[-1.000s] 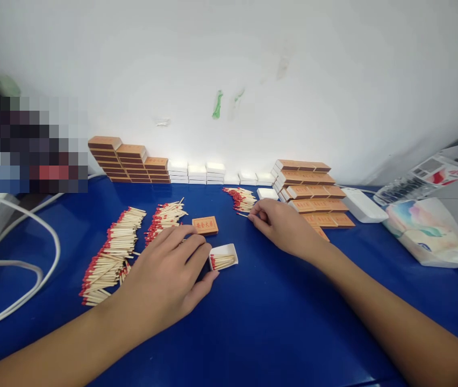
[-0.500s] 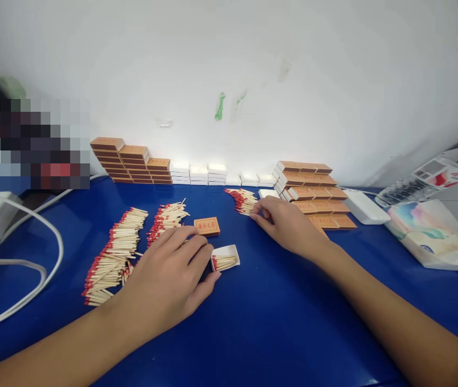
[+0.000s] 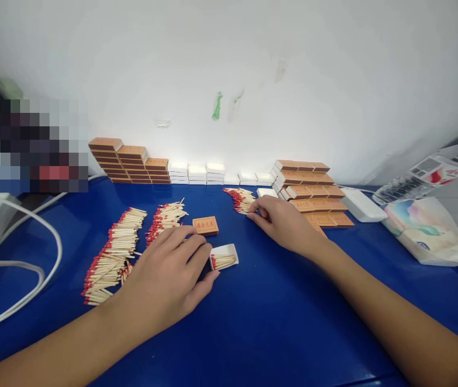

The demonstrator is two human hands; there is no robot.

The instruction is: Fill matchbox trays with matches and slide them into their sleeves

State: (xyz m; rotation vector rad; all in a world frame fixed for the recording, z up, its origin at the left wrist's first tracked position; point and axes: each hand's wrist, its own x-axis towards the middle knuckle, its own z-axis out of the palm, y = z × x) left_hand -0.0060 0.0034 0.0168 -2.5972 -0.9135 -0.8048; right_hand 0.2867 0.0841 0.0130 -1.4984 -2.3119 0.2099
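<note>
My left hand (image 3: 174, 269) curls around the left end of a white matchbox tray (image 3: 231, 255), thumb at its near corner and fingers at the far one. Red-headed matches (image 3: 221, 262) lie in the tray, partly filling it. Just behind stands a closed brown matchbox sleeve (image 3: 205, 226). My right hand (image 3: 271, 215) pinches with thumb and forefinger at the stick ends of a small pile of red-headed matches (image 3: 242, 200); how many it grips is hidden. Two longer rows of matches, the outer one (image 3: 118, 247) and the inner one (image 3: 166, 220), lie left, partly behind my left hand.
Brown matchboxes are stacked against the wall at left (image 3: 128, 164) and at right (image 3: 313, 188). White trays (image 3: 197, 174) line up between them. A white box (image 3: 364, 204) and a tissue pack (image 3: 430, 231) lie at right. White cables (image 3: 57, 242) loop at left.
The view has shifted slightly. Both hands keep nearly the same places, the left at the tray and the right at the small pile of matches.
</note>
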